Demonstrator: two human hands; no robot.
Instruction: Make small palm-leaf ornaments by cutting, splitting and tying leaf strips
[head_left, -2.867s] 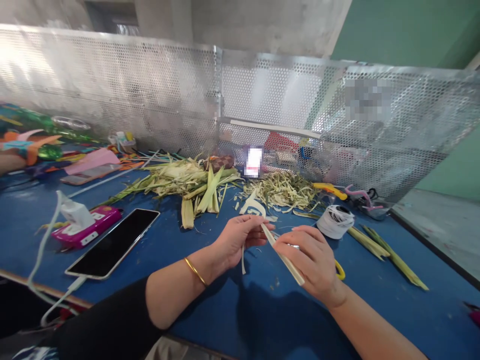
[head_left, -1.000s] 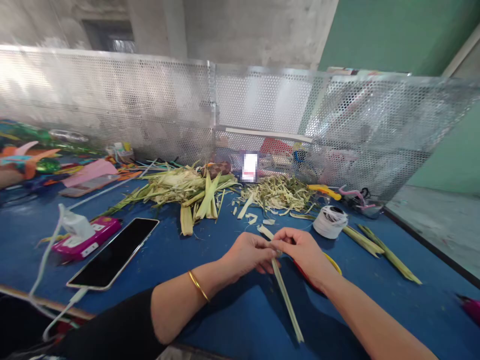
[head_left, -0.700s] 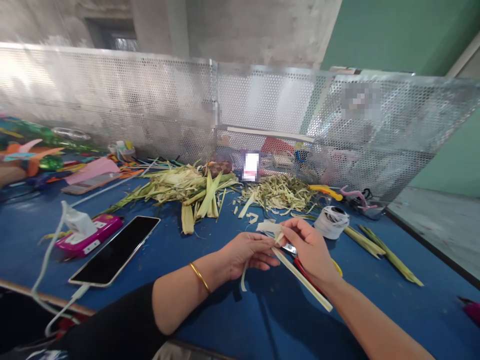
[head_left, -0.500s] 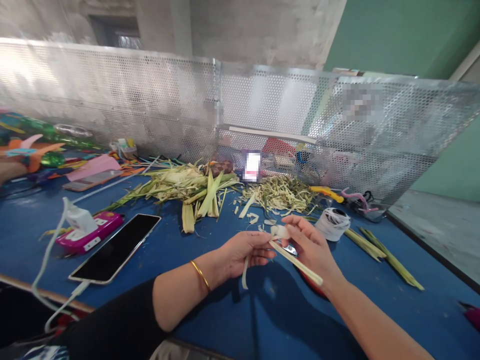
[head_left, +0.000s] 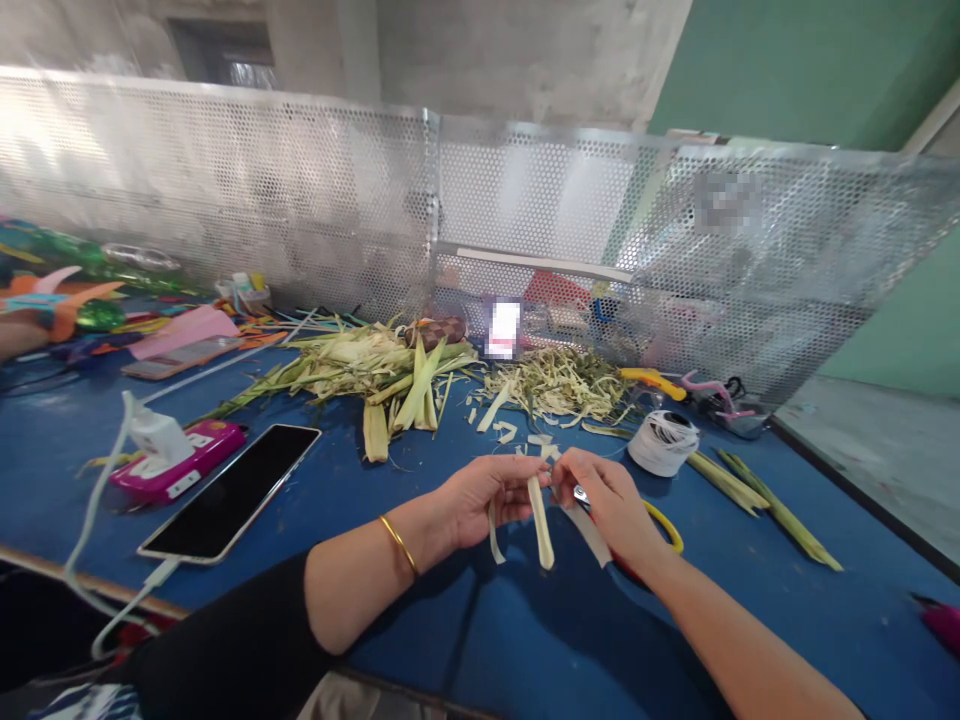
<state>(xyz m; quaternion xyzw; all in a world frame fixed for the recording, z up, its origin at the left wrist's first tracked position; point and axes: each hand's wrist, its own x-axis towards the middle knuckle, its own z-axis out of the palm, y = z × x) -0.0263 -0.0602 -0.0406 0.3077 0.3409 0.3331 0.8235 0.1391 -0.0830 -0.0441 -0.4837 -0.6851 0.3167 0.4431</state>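
Observation:
Over the blue table (head_left: 465, 630), my left hand (head_left: 480, 495) and my right hand (head_left: 607, 500) meet, both pinched on a pale palm-leaf strip (head_left: 541, 515). The strip's loose ends hang down between the hands, a thin one by my left fingers and a broader one under my right. A gold bangle (head_left: 397, 543) circles my left wrist. Scissors with yellow and red handles (head_left: 664, 520) lie on the table just beneath my right hand.
A heap of green and pale palm leaves (head_left: 375, 370) and a pile of shredded trimmings (head_left: 559, 385) lie beyond the hands. A spool of white thread (head_left: 664, 443), a black phone (head_left: 232, 490), a pink power bank with charger (head_left: 176, 460) and a perforated metal screen (head_left: 300, 210) surround them.
Both hands have kept working the strip: its long stiff end, earlier sticking out toward the lower right, is now folded so shorter ends hang down between the hands.

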